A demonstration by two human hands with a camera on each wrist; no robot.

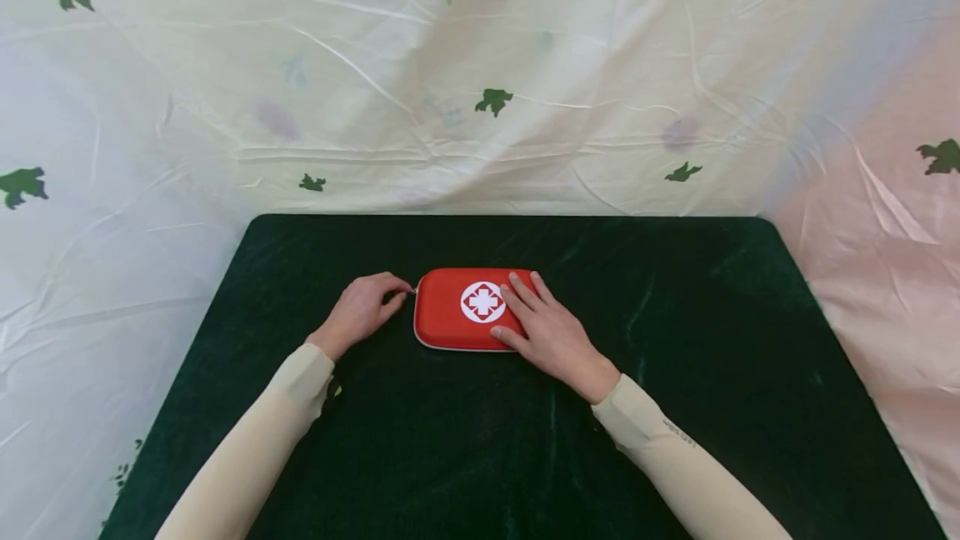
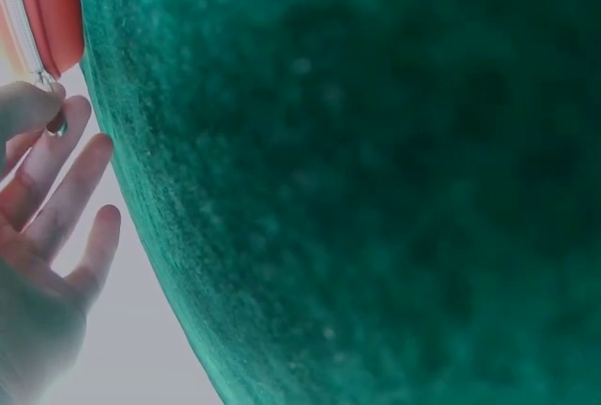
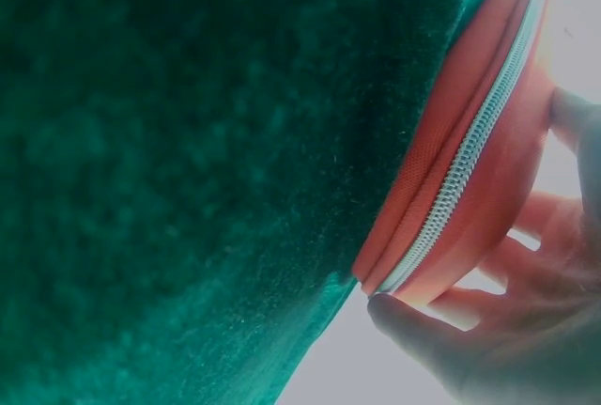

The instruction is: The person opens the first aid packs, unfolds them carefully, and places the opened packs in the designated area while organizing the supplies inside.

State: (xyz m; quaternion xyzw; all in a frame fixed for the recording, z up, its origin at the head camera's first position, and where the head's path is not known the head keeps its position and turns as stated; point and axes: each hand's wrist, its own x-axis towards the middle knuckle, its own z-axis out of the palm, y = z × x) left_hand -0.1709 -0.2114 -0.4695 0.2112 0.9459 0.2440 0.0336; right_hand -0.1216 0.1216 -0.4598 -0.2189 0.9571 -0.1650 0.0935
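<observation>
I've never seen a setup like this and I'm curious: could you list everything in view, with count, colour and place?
Case: one, red, lying on the cloth
Emblem: one, red and white with a cross, on the case's top
Zip: one, silver, along the case's side
Zip pull: one, silver-looking, at the case's left end
Cloth: one, dark green, under the case
Curtain: number of pieces unclear, whitish, pinkish at right, around the cloth
Leaf prints: several, green, on the curtain
Sleeves: two, cream, one per arm
Left hand: one, bare, pinching the zip pull
Right hand: one, bare, resting on the case's right end
</observation>
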